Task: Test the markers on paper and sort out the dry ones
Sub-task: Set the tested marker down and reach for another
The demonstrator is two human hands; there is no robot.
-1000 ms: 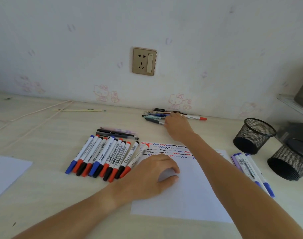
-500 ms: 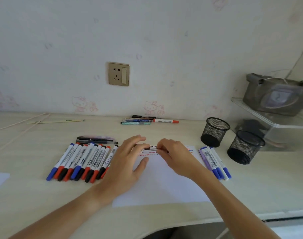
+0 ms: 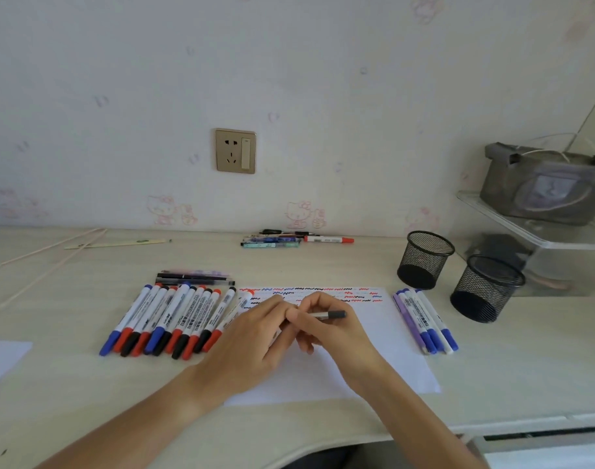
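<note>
1. Both hands meet over the paper (image 3: pixel 384 346) in the middle of the bench (image 3: pixel 492 374).
2. The right hand (image 3: pixel 330 330) has its fingers (image 3: pixel 301 308) curled round a pen (image 3: pixel 326 314). The pen lies flat, and its dark end sticks out to the right.
3. The left hand (image 3: pixel 252 336) reaches in from the left. Its fingertips touch the right hand just where the pen's other end would be. That end is hidden, so I cannot tell if the left hand pinches it.
4. My guess: the cap is about to come off so this pen can be tried on the paper. I cannot see a cap for sure.
5. The top of the paper has rows of red, blue and black squiggles (image 3: pixel 309 292). So a lot of pens look done.
6. A row of markers (image 3: pixel 174 319) lies to the left of the paper. A small group of blue markers (image 3: pixel 424 319) lies to the right of it. A few more pens (image 3: pixel 279 240) lie by the wall.
7. Next the tip must be bare, then pressed lightly on a white part of the paper below the squiggles.
8. If no line shows, the pen is dry and should go in a pile away from the good ones.
9. Both arms come in low from the bottom, with the wrists near the paper.
</note>
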